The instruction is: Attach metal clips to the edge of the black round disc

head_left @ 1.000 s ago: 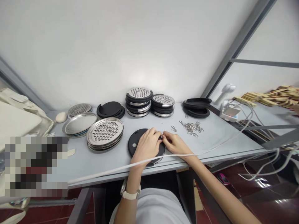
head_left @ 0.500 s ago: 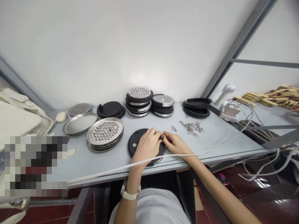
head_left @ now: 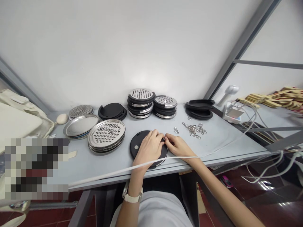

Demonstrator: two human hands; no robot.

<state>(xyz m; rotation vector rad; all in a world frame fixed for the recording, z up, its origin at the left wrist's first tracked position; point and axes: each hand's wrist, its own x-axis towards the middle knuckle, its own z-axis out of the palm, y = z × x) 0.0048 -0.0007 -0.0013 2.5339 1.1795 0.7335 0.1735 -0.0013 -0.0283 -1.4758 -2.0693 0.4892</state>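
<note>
A black round disc [head_left: 136,141] with a pale round spot and a shiny metal rim at its lower right lies flat near the table's front edge. My left hand [head_left: 152,145] rests over it, fingers curled and thumb reaching to its right side, holding it down. At the disc's upper right edge, the fingertips of my right hand [head_left: 175,144] are pinched together, touching the left fingers. A tiny shiny bit shows between the hands; its kind is hidden. Right of them lie a loose wire clip [head_left: 176,130] and a pile of wire clips [head_left: 194,129].
Perforated metal grater discs [head_left: 106,133] are stacked at left, near plain metal plates [head_left: 81,125]. Behind stand black holders [head_left: 112,112], two stacks of graters in black rims [head_left: 141,102], and more black rims [head_left: 199,108]. A white cable [head_left: 180,157] crosses above my forearms.
</note>
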